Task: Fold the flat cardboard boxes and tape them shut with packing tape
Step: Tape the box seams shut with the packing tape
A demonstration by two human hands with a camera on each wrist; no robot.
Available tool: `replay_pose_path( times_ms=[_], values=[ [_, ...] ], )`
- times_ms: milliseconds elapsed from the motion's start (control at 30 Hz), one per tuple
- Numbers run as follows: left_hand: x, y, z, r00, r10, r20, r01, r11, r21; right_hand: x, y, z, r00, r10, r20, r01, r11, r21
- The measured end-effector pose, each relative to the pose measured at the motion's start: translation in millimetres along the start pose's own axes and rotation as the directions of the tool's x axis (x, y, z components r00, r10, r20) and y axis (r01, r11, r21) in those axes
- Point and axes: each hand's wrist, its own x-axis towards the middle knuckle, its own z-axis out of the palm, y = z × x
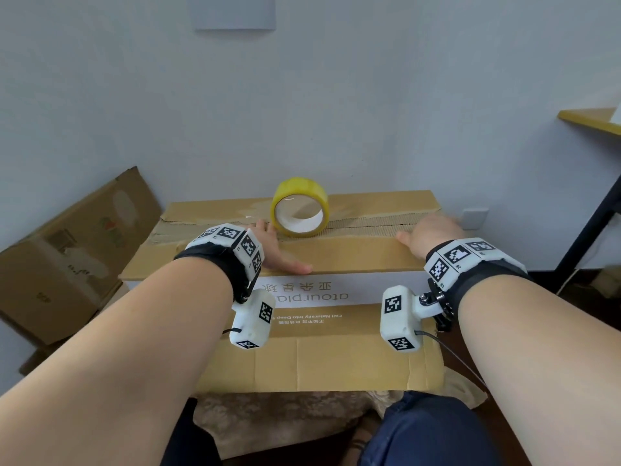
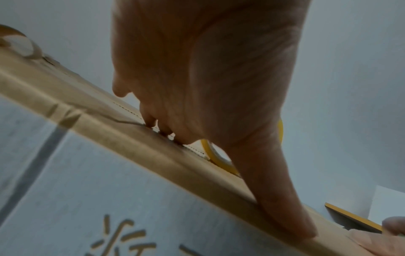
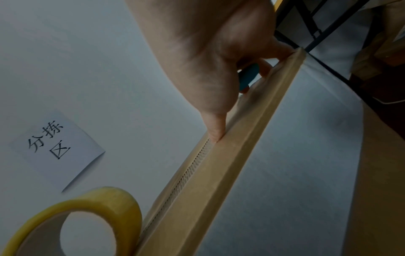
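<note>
One big cardboard box [image 1: 336,260] stands in front of the person, flaps folded down, against a pale wall [image 1: 369,95]; two more boxes [image 1: 67,257] lean at the left. One yellow tape roll [image 1: 299,206] stands on its top. The left hand [image 1: 279,253] and right hand [image 1: 426,233] press flat on the flaps, fingers spread, gripping nothing.

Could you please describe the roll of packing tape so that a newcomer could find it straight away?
Look at the big cardboard box in front of the person, against the pale wall. On its top, between the left hand and right hand, stands the tape roll on edge. It is the only yellow ring there.
</note>
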Motion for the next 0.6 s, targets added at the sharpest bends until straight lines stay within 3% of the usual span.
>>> replay_pose_path(
  times_ms=[367, 500, 600],
  values=[
    [-5, -65, 7, 0.997, -0.061, 0.043, 0.062, 0.998, -0.016, -45, -49, -10, 0.984, -0.164, 0.062, 0.174, 0.962, -0.21],
    [-5, -74, 11, 1.0, -0.015, 0.022, 0.016, 0.999, -0.038, -66, -64, -21, 0.972, -0.235, -0.024, 0.229, 0.963, -0.143],
    [-4, -76, 12, 1.0, 0.017, 0.011, -0.017, 0.999, -0.044, -79, -86, -24, 0.914, -0.394, -0.101, 0.396, 0.918, 0.002]
  ],
)
